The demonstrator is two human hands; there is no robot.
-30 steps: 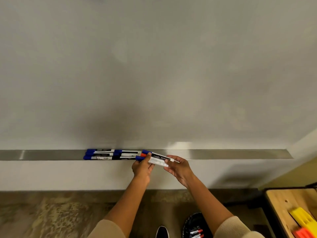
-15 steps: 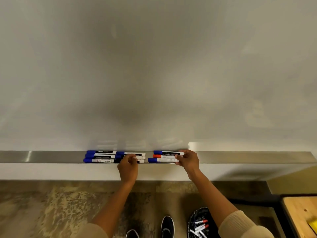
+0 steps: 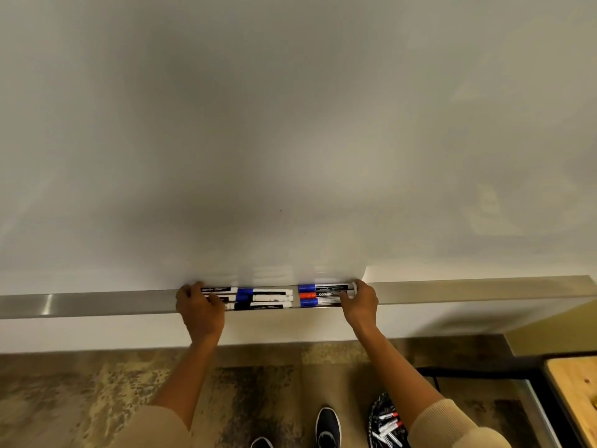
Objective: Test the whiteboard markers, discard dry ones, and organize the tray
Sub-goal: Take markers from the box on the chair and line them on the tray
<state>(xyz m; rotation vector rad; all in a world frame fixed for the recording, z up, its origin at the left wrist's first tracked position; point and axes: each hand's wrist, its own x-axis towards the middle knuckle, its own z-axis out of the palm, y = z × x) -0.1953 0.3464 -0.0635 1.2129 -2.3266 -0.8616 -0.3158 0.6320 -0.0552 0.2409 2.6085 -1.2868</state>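
Sorting stage, judged nearly complete. The capped white-barrelled markers (image 3: 263,298) lie in two neat rows on the long brushed-metal tray (image 3: 452,294). Left hand (image 3: 200,307) and right hand (image 3: 360,302) press the groups' outer ends, fingers curled against them. Discarded markers fill the dark floor bin (image 3: 386,425).

Silver tray (image 3: 452,294); white markers (image 3: 268,298) capped blue, one capped red (image 3: 307,295). Mottled brown-and-tan carpet (image 3: 80,389). Beige sleeves (image 3: 452,428). Pale yellow wooden desk (image 3: 575,392).
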